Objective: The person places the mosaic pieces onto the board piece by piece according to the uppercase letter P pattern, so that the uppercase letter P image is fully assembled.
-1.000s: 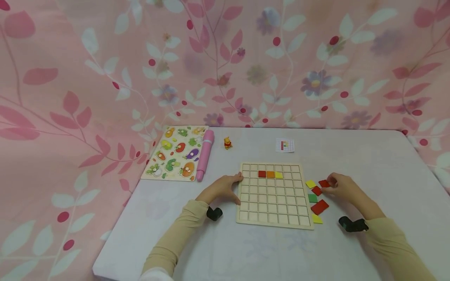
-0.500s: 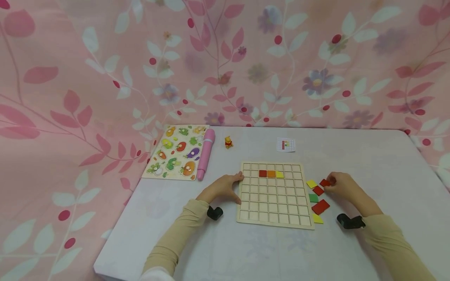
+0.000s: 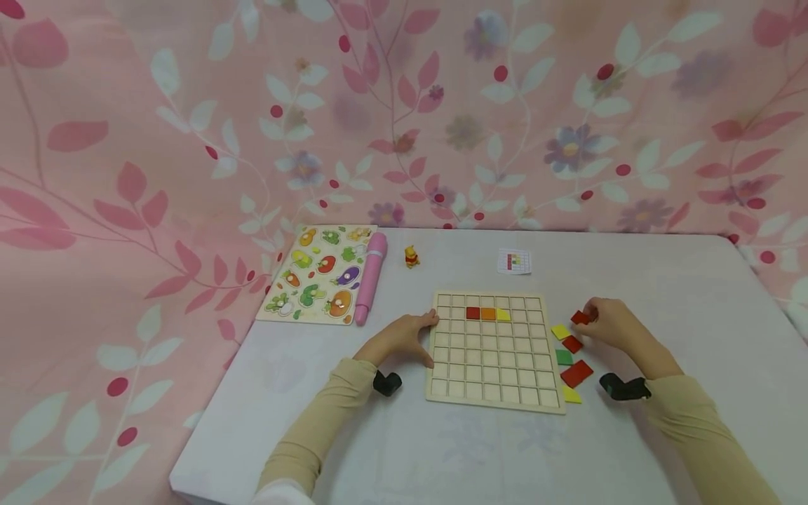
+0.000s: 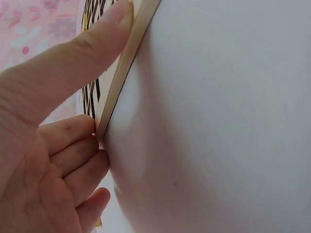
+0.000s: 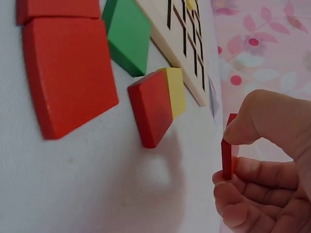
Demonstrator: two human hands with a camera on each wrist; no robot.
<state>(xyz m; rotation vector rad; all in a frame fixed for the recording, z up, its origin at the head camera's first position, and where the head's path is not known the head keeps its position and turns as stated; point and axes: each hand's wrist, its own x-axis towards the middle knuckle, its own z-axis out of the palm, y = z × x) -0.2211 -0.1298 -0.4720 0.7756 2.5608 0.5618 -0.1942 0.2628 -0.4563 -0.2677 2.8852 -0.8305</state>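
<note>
My right hand [image 3: 611,324] pinches a small red square tile [image 5: 227,150] between thumb and fingers, held up off the table to the right of the wooden grid board [image 3: 489,402]. My left hand [image 3: 402,338] rests along the board's left edge. Its thumb [image 4: 104,36] lies over the rim and its other fingertips touch the side. One row near the board's far side holds a red tile [image 3: 473,313], an orange tile [image 3: 488,313] and a yellow tile [image 3: 503,314]. Beneath the right hand lies another red square [image 5: 154,109], next to a yellow tile [image 5: 176,92].
Along the board's right edge lie a green tile [image 3: 564,357], a larger red piece [image 3: 576,374] and a yellow piece [image 3: 571,395]. Behind the board are a patterned card [image 3: 514,261] and a small bear figure [image 3: 412,257]. A vegetable puzzle [image 3: 318,275] and pink microphone-shaped toy [image 3: 371,278] stand left.
My right hand has lifted the red tile off the table and shifted slightly away from me, apart from the other pieces. My left hand stays at the board's edge.
</note>
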